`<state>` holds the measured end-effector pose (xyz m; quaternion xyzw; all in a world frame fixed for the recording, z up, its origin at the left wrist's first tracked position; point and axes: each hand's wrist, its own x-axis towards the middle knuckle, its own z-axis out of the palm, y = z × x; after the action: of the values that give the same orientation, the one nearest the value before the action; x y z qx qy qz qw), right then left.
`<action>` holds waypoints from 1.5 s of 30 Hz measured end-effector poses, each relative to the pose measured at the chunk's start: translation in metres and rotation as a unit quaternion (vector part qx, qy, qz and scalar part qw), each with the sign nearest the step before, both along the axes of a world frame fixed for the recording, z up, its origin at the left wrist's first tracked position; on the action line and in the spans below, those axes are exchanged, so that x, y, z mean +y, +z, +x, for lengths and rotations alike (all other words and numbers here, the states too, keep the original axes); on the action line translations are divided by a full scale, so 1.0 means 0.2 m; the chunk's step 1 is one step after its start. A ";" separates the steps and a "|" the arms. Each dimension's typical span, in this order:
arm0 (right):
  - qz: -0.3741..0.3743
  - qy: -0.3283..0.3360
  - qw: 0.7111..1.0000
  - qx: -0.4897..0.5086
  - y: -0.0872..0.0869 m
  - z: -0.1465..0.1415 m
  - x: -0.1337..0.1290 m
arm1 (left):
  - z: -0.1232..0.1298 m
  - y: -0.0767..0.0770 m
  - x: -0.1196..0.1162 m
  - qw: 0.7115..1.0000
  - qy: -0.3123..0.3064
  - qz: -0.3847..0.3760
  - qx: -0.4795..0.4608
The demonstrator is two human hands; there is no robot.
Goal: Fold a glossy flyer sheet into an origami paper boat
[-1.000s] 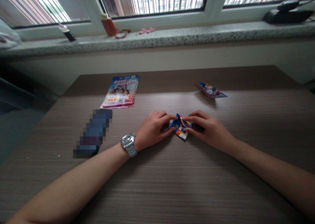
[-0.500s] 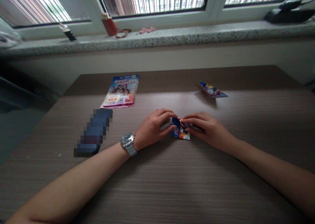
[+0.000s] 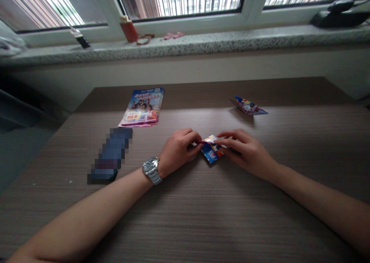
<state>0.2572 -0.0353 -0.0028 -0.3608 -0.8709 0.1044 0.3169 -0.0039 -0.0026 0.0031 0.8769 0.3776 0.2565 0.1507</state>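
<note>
A small folded piece of printed paper (image 3: 212, 154), mostly blue with red and yellow patches, lies between my two hands in the middle of the table. My left hand (image 3: 182, 147), with a metal-band watch (image 3: 151, 170) at the wrist, pinches its left corner between thumb and fingers. From the other side my right hand (image 3: 243, 149) has its thumb and fingertips on the right edge. A pale fold shows along the paper's upper side. Behind the right hand stands a folded paper shape (image 3: 249, 106) with pointed ends.
A stack of printed flyers (image 3: 143, 107) lies at the back left of the wooden table (image 3: 185, 220). Nearer sits a dark, pixelated flat object (image 3: 111, 155). Along the stone windowsill (image 3: 208, 43) are a red lighter-like item (image 3: 128, 30) with a strap and a black device (image 3: 338, 16).
The folded paper has turned between my hands, and a pale upper fold now shows. My left fingers have closed from a loose hold to a pinch at its corner.
</note>
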 end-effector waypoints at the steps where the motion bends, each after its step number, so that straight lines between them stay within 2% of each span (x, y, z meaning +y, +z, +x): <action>1: 0.013 0.000 1.000 -0.004 0.01 0.00 -0.01 | 0.00 0.00 0.00 1.000 0.006 -0.003 0.001; 8: 0.047 0.064 0.993 -0.081 0.01 0.00 -0.02 | 0.00 0.01 -0.01 1.000 0.009 -0.015 0.012; 12: 0.026 0.071 0.991 -0.107 0.00 0.00 -0.01 | 0.01 0.02 -0.01 1.000 -0.005 -0.021 0.016; 17: -0.015 0.095 0.992 -0.077 -0.01 0.02 0.01 | 0.01 0.03 -0.02 0.999 -0.030 -0.040 -0.014; 24: -0.061 0.137 0.988 -0.023 -0.01 0.04 0.03 | -0.01 0.05 -0.01 0.989 -0.120 -0.066 -0.048; 31: -0.066 0.120 0.991 0.004 0.00 0.03 0.03 | 0.00 0.04 -0.03 0.993 -0.108 -0.044 0.010; 41: -0.047 0.050 0.998 0.010 -0.03 -0.01 0.01 | 0.00 0.03 -0.03 0.994 -0.100 -0.033 0.019; 45: -0.056 0.045 0.997 0.007 -0.03 -0.01 0.01 | 0.00 0.02 -0.03 0.995 -0.096 -0.036 0.020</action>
<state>0.2554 -0.0330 -0.0078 -0.3376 -0.8767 0.1700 0.2976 -0.0040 -0.0084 0.0071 0.9080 0.3037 0.2095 0.1985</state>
